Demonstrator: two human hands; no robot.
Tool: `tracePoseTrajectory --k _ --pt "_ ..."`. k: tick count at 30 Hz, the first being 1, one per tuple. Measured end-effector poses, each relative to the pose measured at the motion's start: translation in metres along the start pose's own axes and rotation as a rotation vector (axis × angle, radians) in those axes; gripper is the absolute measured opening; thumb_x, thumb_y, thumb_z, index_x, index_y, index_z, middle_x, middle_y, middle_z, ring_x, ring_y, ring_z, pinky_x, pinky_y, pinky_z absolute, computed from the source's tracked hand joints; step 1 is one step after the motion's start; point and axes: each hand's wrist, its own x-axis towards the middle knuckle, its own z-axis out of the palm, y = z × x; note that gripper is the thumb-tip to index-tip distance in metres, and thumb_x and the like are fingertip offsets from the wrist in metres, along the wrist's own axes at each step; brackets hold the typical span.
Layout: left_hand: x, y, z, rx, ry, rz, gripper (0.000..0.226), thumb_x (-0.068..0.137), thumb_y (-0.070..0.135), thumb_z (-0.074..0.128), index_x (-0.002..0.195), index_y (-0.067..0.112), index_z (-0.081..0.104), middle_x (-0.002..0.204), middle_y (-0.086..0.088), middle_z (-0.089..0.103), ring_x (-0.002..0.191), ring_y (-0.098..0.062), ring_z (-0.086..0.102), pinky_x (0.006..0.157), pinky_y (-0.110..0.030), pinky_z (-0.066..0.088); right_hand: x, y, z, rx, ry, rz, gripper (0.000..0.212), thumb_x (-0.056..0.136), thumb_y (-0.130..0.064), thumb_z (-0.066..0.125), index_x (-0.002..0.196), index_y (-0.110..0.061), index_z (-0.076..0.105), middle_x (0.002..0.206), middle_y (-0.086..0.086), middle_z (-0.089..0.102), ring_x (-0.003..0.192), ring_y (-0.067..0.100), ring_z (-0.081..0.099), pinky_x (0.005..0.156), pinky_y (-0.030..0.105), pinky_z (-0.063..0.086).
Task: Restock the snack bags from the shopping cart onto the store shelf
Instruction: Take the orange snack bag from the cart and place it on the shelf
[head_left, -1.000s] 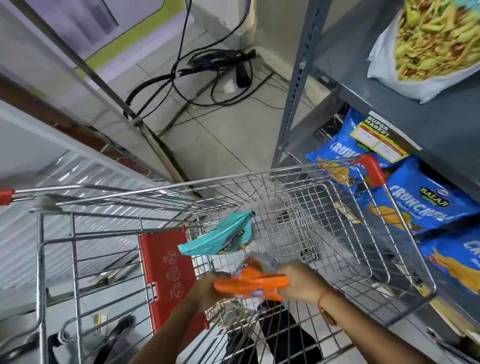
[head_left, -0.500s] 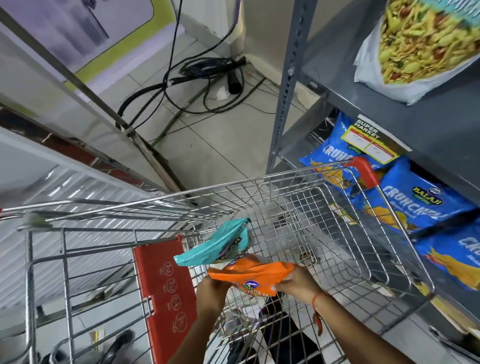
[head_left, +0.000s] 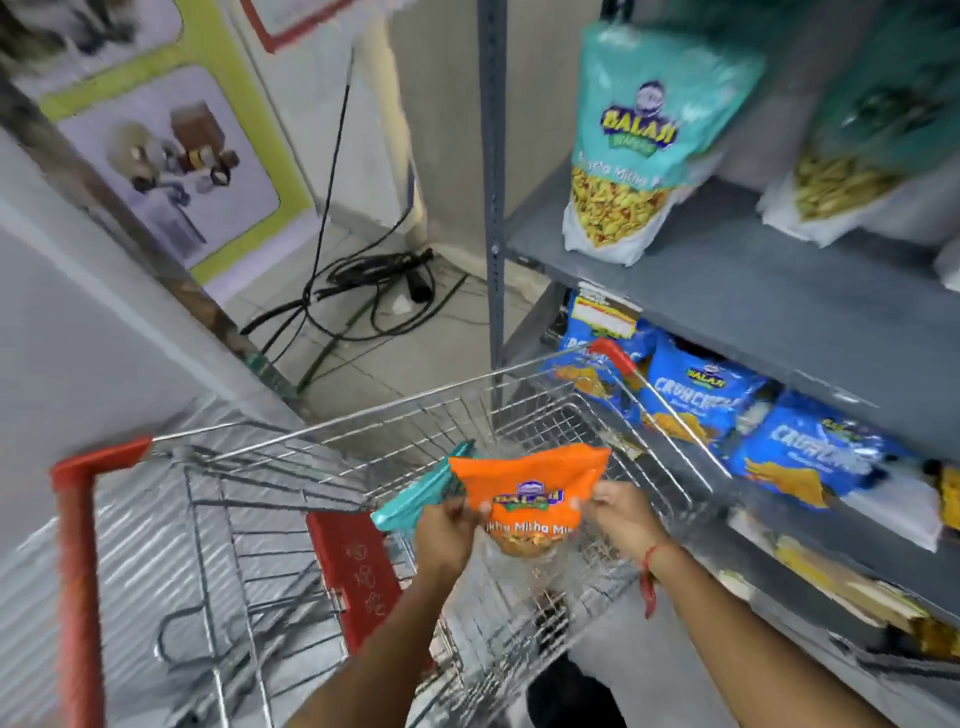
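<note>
An orange snack bag (head_left: 530, 483) is held upright above the wire shopping cart (head_left: 363, 421), its printed front facing me. My left hand (head_left: 449, 525) grips its left edge and my right hand (head_left: 621, 512) grips its right edge. A teal snack bag (head_left: 415, 493) lies in the cart just left of and behind the orange one, partly hidden by it. The grey metal store shelf (head_left: 727, 280) rises on the right, with a teal bag of mix (head_left: 639, 140) standing on its upper level.
Blue Crunchex bags (head_left: 701, 395) fill the lower shelf level beside the cart's right rim. A second bag (head_left: 857, 156) stands further right on the upper level. Black cables (head_left: 374, 291) lie coiled on the tiled floor beyond the cart. A red child-seat flap (head_left: 358, 566) sits inside the cart.
Both hands lifted the orange bag out of the cart's bottom and turned it upright to face me. My view tilted up, bringing the upper shelf level into sight.
</note>
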Motion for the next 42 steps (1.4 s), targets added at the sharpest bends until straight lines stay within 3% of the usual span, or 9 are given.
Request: tracePoseTrajectory --k 2,6,11,15,19,23,27,33,42 --pt "-0.007 0.036 -0.005 -0.026 0.01 0.079 0.039 0.08 0.044 0.06 0.054 0.015 0.06 0.05 0.002 0.056 0.058 -0.006 0.046 0.057 -0.028 0.035 -0.021 -0.018 -0.014 -0.012 0.089 -0.075 0.038 0.082 0.002 0.066 0.053 -0.021 0.061 0.051 -0.017 0.061 0.053 -0.009 0.052 0.054 0.012 0.041" --pt "-0.016 0.111 -0.01 -0.154 -0.043 0.278 0.036 0.086 0.03 0.062 0.051 0.023 0.059 0.045 0.015 0.057 0.052 0.011 0.045 0.053 -0.026 0.031 -0.065 -0.066 -0.049 0.029 0.267 -0.214 0.009 0.087 -0.003 0.061 0.085 -0.008 0.068 0.073 -0.003 0.064 0.061 -0.007 0.053 0.058 0.004 0.042" --pt "-0.02 0.217 -0.02 -0.181 -0.127 0.532 0.033 0.079 0.032 0.067 0.049 0.021 0.059 0.04 0.014 0.052 0.042 0.008 0.043 0.044 -0.019 0.034 -0.122 -0.124 -0.107 0.05 0.465 -0.391 0.023 0.089 -0.009 0.061 0.071 -0.022 0.063 0.056 -0.017 0.067 0.053 -0.011 0.056 0.057 0.005 0.044" --pt "-0.034 0.312 -0.027 -0.13 -0.165 0.686 0.034 0.079 0.034 0.07 0.052 0.014 0.064 0.051 -0.002 0.058 0.05 -0.007 0.048 0.05 -0.027 0.034 -0.171 -0.177 -0.167 0.079 0.609 -0.494 0.014 0.084 -0.01 0.068 0.073 -0.001 0.065 0.067 0.003 0.066 0.06 0.004 0.054 0.059 0.021 0.043" --pt "-0.062 0.412 -0.033 -0.121 -0.174 0.767 0.027 0.077 0.032 0.074 0.057 0.013 0.071 0.059 -0.006 0.067 0.059 -0.014 0.059 0.059 -0.035 0.051 -0.224 -0.227 -0.221 0.126 0.702 -0.615 0.017 0.081 -0.007 0.07 0.066 -0.013 0.064 0.052 -0.014 0.068 0.048 -0.011 0.056 0.047 0.004 0.041" --pt "-0.092 0.478 -0.031 -0.198 -0.245 0.783 0.026 0.074 0.032 0.076 0.05 0.023 0.07 0.06 0.004 0.071 0.06 -0.012 0.065 0.071 -0.036 0.058 -0.261 -0.261 -0.261 0.13 0.779 -0.67 0.011 0.083 -0.013 0.069 0.078 -0.004 0.066 0.076 0.002 0.07 0.058 -0.002 0.061 0.055 0.008 0.046" --pt "-0.11 0.505 -0.023 -0.229 -0.291 0.809 0.021 0.077 0.031 0.074 0.064 0.015 0.073 0.078 -0.006 0.077 0.079 -0.025 0.072 0.084 -0.048 0.059 -0.282 -0.271 -0.279 0.132 0.831 -0.698 0.024 0.085 -0.016 0.067 0.089 0.008 0.064 0.085 0.003 0.072 0.072 0.004 0.065 0.058 0.007 0.049" --pt "-0.114 0.505 -0.005 -0.237 -0.313 0.792 0.021 0.078 0.03 0.073 0.072 0.01 0.074 0.082 -0.005 0.077 0.08 -0.02 0.072 0.084 -0.043 0.059 -0.283 -0.257 -0.283 0.149 0.876 -0.659 0.026 0.084 -0.019 0.068 0.088 0.006 0.065 0.094 0.011 0.076 0.082 0.015 0.069 0.071 0.023 0.05" --pt "-0.094 0.472 0.07 -0.199 -0.434 0.672 0.022 0.074 0.024 0.077 0.053 0.018 0.072 0.069 -0.005 0.076 0.067 -0.022 0.071 0.072 -0.036 0.059 -0.25 -0.184 -0.309 0.185 0.949 -0.5 0.021 0.08 -0.019 0.072 0.077 0.001 0.066 0.089 0.012 0.076 0.083 0.021 0.07 0.081 0.037 0.054"
